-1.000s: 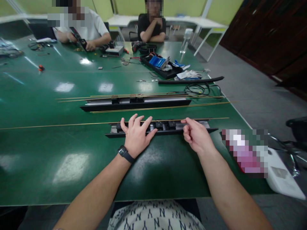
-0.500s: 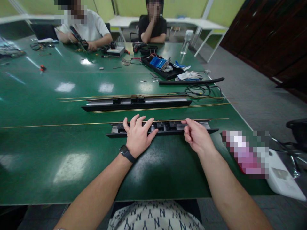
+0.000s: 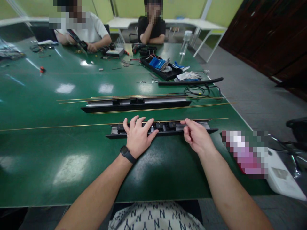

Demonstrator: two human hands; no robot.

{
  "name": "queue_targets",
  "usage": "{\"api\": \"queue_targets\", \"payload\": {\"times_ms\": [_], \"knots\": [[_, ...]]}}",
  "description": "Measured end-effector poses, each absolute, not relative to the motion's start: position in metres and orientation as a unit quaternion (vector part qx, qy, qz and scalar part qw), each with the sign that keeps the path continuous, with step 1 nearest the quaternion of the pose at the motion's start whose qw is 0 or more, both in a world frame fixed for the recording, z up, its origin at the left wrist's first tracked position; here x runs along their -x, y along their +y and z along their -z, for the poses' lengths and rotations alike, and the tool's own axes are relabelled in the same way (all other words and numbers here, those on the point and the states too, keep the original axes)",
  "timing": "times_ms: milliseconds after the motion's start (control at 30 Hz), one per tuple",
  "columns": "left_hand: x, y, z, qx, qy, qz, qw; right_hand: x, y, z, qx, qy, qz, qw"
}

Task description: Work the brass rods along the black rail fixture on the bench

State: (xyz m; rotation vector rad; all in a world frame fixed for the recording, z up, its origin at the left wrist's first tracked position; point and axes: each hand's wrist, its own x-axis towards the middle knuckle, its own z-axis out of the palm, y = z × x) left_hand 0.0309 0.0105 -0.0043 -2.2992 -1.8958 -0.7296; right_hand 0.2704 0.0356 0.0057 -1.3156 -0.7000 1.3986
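Observation:
A black channel-shaped bar (image 3: 165, 134) with a silvery inside lies across the green table in front of me, with several small black blocks (image 3: 172, 125) in it. Along its far edge runs a long thin gold-coloured rod (image 3: 72, 126), reaching far to the left. My left hand (image 3: 139, 134) rests over the bar's left half, fingers spread and tips at the rod; it covers part of the blocks. At the bar's right part, my right hand (image 3: 195, 135) is closed, thumb and forefinger pinched at the rod.
A similar black bar (image 3: 136, 107) with more gold-coloured rods lies farther back. Beyond it are a black strip (image 3: 192, 82), coiled cable (image 3: 198, 90), a black tray (image 3: 165, 75) and gloves (image 3: 189, 76). A pink blurred object (image 3: 247, 153) lies right. Two people sit across the table.
Both hands keep their places and finger shapes on the bar and rod. Only a very slight shift of the whole view shows.

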Motion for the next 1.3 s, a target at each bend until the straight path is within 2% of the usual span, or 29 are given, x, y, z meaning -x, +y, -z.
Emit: {"api": "queue_targets", "payload": {"times_ms": [1300], "knots": [[-0.0305, 0.0048, -0.0013, 0.751, -0.619, 0.229, 0.026, -0.2733, 0.0328, -0.0122, 0.555, -0.274, -0.58, 0.529]]}}
